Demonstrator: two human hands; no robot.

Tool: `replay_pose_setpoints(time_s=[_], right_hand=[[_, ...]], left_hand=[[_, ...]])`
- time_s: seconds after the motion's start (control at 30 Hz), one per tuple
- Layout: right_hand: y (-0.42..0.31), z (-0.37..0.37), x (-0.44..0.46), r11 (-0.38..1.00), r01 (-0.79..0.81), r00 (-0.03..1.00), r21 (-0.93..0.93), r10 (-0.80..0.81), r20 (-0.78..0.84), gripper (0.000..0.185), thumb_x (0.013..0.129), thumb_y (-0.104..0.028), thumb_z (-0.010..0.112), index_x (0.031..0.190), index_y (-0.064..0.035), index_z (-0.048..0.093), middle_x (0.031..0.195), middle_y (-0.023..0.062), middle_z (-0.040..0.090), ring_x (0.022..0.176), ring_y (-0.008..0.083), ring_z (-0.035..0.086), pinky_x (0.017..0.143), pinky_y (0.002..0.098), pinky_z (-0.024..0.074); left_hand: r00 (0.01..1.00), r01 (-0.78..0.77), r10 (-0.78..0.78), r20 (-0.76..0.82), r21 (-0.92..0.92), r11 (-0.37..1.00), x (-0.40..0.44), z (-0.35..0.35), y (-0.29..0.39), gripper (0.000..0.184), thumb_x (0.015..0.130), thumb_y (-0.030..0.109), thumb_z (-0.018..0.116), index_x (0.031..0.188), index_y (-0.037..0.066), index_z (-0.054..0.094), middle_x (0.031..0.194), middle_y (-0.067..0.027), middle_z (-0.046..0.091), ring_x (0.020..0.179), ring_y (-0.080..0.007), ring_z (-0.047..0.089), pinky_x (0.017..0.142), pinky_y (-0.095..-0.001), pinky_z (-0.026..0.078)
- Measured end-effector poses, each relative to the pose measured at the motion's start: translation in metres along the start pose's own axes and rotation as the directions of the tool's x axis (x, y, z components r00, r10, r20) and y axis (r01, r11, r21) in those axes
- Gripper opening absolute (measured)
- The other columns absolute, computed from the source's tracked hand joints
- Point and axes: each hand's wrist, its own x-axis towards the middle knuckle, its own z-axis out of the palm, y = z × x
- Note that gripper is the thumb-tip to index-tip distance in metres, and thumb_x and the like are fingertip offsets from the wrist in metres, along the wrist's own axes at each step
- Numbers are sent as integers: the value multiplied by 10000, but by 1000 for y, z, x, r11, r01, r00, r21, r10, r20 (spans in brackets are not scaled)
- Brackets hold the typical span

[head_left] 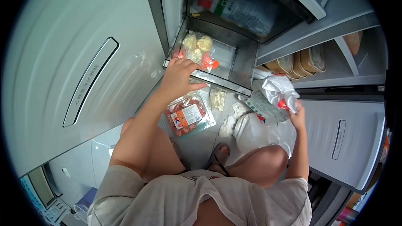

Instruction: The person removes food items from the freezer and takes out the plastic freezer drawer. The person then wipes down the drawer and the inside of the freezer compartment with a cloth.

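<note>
My left hand point(180, 77) grips the front rim of a pulled-out freezer drawer point(228, 84), fingers over the edge and thumb spread along its front. Inside the drawer lies a clear bag of pale round food with orange-red pieces point(199, 50). At the right, my right hand point(298, 116) is closed on a crumpled silvery-white bag with a red patch point(279, 91). Below that bag are a package with green print point(266, 105) and a white plastic bag point(251, 130) on the floor. A clear tray of red meat with an orange-and-white label point(187, 116) sits below my left hand.
A large door point(50, 67) stands open at the left, another door point(335, 142) at the right. Above is a dark translucent drawer point(238, 8) with packages inside. Several brown containers point(303, 62) stand on the right shelf. Small pale packets point(218, 99) lie on the floor.
</note>
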Motion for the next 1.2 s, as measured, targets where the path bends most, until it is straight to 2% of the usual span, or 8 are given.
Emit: replay_pose_setpoints(time_s=[0.17, 0.27, 0.4, 0.57, 0.67, 0.83, 1.03, 1.2], right_hand=[[33, 26, 14, 858, -324, 918, -399, 388, 88, 378, 700, -121, 709, 1047, 1, 622, 1093, 207, 617, 1019, 367, 587, 858, 408, 471], [-134, -9, 79, 771, -268, 954, -578, 294, -51, 266, 746, -250, 700, 823, 5, 693, 786, 187, 665, 748, 331, 658, 687, 408, 515], [-221, 71, 167, 972, 114, 948, -207, -43, 316, 398, 854, -339, 573, 748, 35, 662, 621, 205, 602, 608, 296, 639, 615, 396, 486], [-215, 259, 247, 953, -247, 593, -175, 291, 750, 456, 816, -368, 588, 625, 45, 622, 535, 146, 582, 460, 251, 592, 456, 360, 494], [-191, 292, 265, 988, -116, 566, -100, 148, 811, 324, 786, -247, 586, 658, 48, 631, 569, 150, 600, 461, 248, 593, 453, 374, 491], [-181, 212, 272, 829, -165, 949, 535, -14, 314, 248, 836, -199, 527, 774, 10, 645, 693, 94, 643, 648, 191, 622, 610, 313, 473], [-197, 126, 206, 246, -390, 921, 887, 112, 374, 191, 908, -188, 458, 778, -53, 493, 963, 123, 657, 1018, 219, 609, 789, 351, 474], [-224, 71, 178, 36, -190, 968, 981, -161, 193, 163, 909, -121, 401, 766, -50, 432, 1100, 252, 611, 1100, 328, 579, 940, 460, 449]], left_hand=[[1000, 8, -8, -9, -2, 1000, 1, 3, -3, 350, 662, 305, 774, 915, 98, 650, 921, -42, 623, 943, -233, 551, 923, -363, 337], [998, 55, -54, 37, -23, 998, 3, 5, -6, 329, 655, 294, 767, 920, 130, 660, 920, -36, 627, 966, -239, 549, 923, -368, 343], [996, 82, -80, 37, -70, 994, 6, 2, -5, 335, 634, 277, 793, 884, 88, 673, 900, -52, 645, 919, -243, 557, 897, -368, 357], [996, 89, -87, 18, -101, 991, 7, 2, -4, 345, 615, 267, 803, 880, 83, 683, 887, -56, 652, 876, -249, 569, 879, -362, 366], [995, 101, -98, 30, -106, 989, 7, 3, -6, 347, 612, 275, 804, 874, 84, 682, 875, -60, 653, 871, -244, 572, 876, -356, 366], [995, 102, -100, 27, -89, 991, 7, 1, -6, 358, 602, 298, 807, 862, 87, 681, 866, -57, 652, 861, -232, 579, 875, -353, 364], [994, 104, -101, 33, -90, 991, 8, 6, -9, 374, 595, 328, 813, 838, 80, 674, 859, -44, 649, 876, -235, 574, 884, -355, 365], [962, 269, -271, -6, -121, 956, 14, -2, 2, 651, 536, 328, 865, 1053, 45, 588, 1047, -103, 593, 986, -271, 539, 864, -381, 405]])
